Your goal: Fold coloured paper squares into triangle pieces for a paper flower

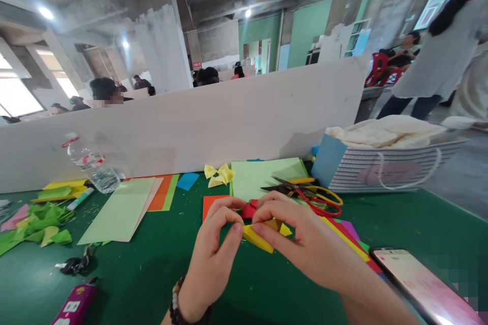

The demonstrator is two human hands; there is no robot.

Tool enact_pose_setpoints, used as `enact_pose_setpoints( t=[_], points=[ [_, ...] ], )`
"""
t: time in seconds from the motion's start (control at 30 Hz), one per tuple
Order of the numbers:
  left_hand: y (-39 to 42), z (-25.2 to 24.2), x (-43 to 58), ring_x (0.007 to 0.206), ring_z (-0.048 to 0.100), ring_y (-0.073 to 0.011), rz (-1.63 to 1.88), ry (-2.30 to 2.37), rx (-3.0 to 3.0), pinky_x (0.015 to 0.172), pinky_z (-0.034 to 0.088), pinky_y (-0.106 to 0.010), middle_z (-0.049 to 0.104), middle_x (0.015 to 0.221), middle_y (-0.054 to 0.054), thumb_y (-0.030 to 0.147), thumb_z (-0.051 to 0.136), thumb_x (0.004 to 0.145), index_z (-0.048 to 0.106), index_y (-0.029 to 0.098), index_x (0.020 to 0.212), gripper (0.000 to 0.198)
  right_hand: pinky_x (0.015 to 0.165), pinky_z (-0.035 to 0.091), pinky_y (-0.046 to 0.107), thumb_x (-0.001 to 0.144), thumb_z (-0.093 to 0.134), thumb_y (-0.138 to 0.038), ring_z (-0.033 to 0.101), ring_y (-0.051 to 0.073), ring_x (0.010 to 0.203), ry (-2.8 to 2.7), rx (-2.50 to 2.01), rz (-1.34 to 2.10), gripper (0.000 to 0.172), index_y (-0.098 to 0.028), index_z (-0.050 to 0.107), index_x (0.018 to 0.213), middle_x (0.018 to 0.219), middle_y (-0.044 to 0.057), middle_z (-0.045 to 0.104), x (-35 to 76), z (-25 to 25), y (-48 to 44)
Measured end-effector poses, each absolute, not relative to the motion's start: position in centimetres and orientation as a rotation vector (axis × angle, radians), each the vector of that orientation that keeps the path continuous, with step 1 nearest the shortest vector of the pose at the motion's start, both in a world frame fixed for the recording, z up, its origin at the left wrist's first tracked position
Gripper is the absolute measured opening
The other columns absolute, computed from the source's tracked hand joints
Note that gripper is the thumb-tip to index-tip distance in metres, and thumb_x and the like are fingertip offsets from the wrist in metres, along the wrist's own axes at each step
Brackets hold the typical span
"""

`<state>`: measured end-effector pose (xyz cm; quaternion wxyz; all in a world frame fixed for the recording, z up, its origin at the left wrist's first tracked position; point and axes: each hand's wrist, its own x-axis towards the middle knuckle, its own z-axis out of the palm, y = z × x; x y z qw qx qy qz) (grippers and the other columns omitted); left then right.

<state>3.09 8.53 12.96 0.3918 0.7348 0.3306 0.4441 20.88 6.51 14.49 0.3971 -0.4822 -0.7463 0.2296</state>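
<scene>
Both my hands meet above the green table (pixel 152 274) and pinch one folded piece of yellow and red paper (pixel 259 236). My left hand (pixel 213 249) has its thumb and forefinger curled onto the piece's left end; a bead bracelet sits on that wrist. My right hand (pixel 301 238) grips the right end, fingers pressed together on top. Just behind the hands lie an orange sheet (pixel 209 201) and scissors with red and yellow handles (pixel 312 195).
Light green sheets (pixel 122 208) and a water bottle (pixel 91 165) lie at left, with green paper scraps (pixel 38 223). A striped bag (pixel 381 167) stands at right, a phone (pixel 419 284) at the near right. A white partition (pixel 190 122) backs the table; a person stands at far right.
</scene>
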Motion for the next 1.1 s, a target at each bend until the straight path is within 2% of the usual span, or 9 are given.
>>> enact_pose_setpoints(
  t=[0.2, 0.5, 0.7, 0.93, 1.1],
  points=[
    [8.4, 13.0, 3.0, 0.122, 0.047, -0.0227, 1.112, 0.859, 1.862, 0.099, 0.038, -0.037, 0.053, 0.124, -0.005, 0.017, 0.05, 0.089, 0.054, 0.021, 0.075, 0.015, 0.069, 0.044, 0.028, 0.09, 0.049, -0.028, 0.053, 0.016, 0.081, -1.925, -1.172, 0.572, 0.019, -0.021, 0.057, 0.073, 0.08, 0.002, 0.055, 20.8, 14.3, 6.4],
    [8.7, 12.6, 3.1, 0.128, 0.042, -0.0248, 1.129, 0.755, 1.569, 0.1, 0.038, -0.035, 0.05, 0.129, -0.005, 0.027, 0.058, 0.087, 0.058, 0.02, 0.071, 0.018, 0.066, 0.042, 0.027, 0.089, 0.051, -0.032, 0.053, 0.015, 0.077, -1.865, -1.182, 0.735, 0.022, -0.021, 0.057, 0.071, 0.079, 0.001, 0.057, 20.5, 14.1, 6.9],
    [8.8, 12.4, 3.1, 0.13, 0.04, -0.023, 1.16, 0.74, 1.58, 0.105, 0.034, -0.036, 0.05, 0.132, -0.005, 0.03, 0.046, 0.095, 0.061, 0.021, 0.08, 0.023, 0.065, 0.04, 0.027, 0.089, 0.049, -0.038, 0.052, 0.014, 0.072, -1.8, -1.213, 0.734, 0.026, -0.021, 0.057, 0.071, 0.076, 0.0, 0.057, 20.7, 14.2, 7.0],
    [8.8, 12.8, 2.9, 0.129, 0.04, -0.0231, 1.115, 0.759, 1.72, 0.103, 0.036, -0.036, 0.049, 0.13, -0.007, 0.033, 0.052, 0.093, 0.058, 0.021, 0.079, 0.02, 0.061, 0.038, 0.025, 0.09, 0.046, -0.036, 0.049, 0.013, 0.071, -1.875, -1.252, 0.845, 0.022, -0.022, 0.053, 0.075, 0.078, -0.001, 0.056, 20.6, 14.2, 6.9],
    [9.0, 13.1, 2.8, 0.126, 0.044, -0.0235, 1.063, 0.688, 1.599, 0.101, 0.037, -0.035, 0.051, 0.127, -0.007, 0.036, 0.057, 0.09, 0.057, 0.02, 0.075, 0.022, 0.058, 0.034, 0.023, 0.09, 0.047, -0.035, 0.043, 0.011, 0.067, -1.847, -1.096, 1.001, 0.022, -0.02, 0.05, 0.074, 0.076, -0.002, 0.051, 20.3, 13.8, 7.5]
  ],
)
